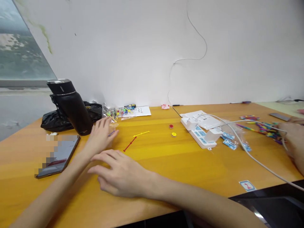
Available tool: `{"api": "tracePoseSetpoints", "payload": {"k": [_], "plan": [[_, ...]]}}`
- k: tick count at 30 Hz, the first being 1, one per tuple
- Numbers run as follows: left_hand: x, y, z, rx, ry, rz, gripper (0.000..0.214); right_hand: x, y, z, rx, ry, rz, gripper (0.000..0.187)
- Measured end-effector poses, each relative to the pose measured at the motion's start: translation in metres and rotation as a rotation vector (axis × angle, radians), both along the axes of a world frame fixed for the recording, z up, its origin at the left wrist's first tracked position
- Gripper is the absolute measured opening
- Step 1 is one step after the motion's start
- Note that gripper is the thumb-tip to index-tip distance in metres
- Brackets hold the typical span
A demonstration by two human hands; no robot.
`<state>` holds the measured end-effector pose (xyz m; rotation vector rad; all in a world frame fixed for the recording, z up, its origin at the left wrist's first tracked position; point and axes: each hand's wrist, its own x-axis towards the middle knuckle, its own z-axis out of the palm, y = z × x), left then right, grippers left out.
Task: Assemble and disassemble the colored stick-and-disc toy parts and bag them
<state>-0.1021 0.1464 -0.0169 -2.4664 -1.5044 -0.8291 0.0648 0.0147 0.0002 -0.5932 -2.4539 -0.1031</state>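
My left hand (101, 136) reaches forward past the tablet, its fingers stretched and thumb apart. Beside that thumb is a small purple-blue piece (111, 133); whether the hand touches it I cannot tell. Just beyond the fingertips lies a clear plastic bag (112, 115) with small coloured pieces. My right hand (121, 172) hovers low over the near table, palm side hidden, with loosely bent, separated fingers and nothing visible in them. Past it, a thin red stick (129, 144) and a thin yellow stick (142, 134) lie end to end at an angle.
A black flask (72, 107) stands behind the tablet (61, 155), before a black bag (55, 120). Red (171, 126) and yellow (174, 135) discs lie mid-table. A power strip (201, 137) trails white cables rightward. Another person's hand (294, 136) is near colourful pens (263, 128).
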Motion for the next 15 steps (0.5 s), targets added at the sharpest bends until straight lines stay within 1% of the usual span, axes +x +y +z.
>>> {"api": "tracePoseSetpoints", "payload": {"k": [1, 2, 4, 5, 7, 9, 10, 11, 13, 15], "plan": [[0.011, -0.012, 0.004, 0.045, 0.030, -0.118, 0.051, -0.004, -0.002, 0.004, 0.034, -0.019, 0.000, 0.028], [0.022, -0.025, 0.005, 0.045, 0.075, -0.254, 0.045, -0.006, -0.004, 0.008, 0.059, -0.041, 0.003, 0.029], [0.044, -0.051, 0.002, 0.030, 0.127, -0.465, 0.037, -0.010, -0.010, 0.012, 0.086, -0.100, 0.019, 0.030], [0.054, -0.065, -0.002, 0.028, 0.145, -0.532, 0.037, -0.012, -0.014, 0.011, 0.087, -0.126, 0.031, 0.030], [0.074, -0.090, -0.012, 0.026, 0.139, -0.577, 0.036, -0.021, -0.022, 0.007, 0.063, -0.146, 0.032, 0.029], [0.092, -0.112, -0.021, -0.026, 0.177, -0.641, 0.034, -0.035, -0.029, -0.001, -0.010, -0.105, -0.096, 0.025], [0.100, -0.120, -0.025, -0.038, 0.199, -0.687, 0.031, -0.043, -0.031, -0.006, -0.048, -0.078, -0.204, 0.021], [0.106, -0.126, -0.030, -0.023, 0.209, -0.733, 0.028, -0.052, -0.033, -0.010, -0.115, -0.016, -0.398, 0.015], [0.115, -0.133, -0.041, 0.059, 0.213, -0.826, 0.021, -0.064, -0.036, -0.018, -0.169, 0.032, -0.568, 0.013], [0.119, -0.134, -0.053, 0.113, 0.199, -0.867, 0.016, -0.069, -0.038, -0.028, -0.201, 0.055, -0.671, 0.012]]}}
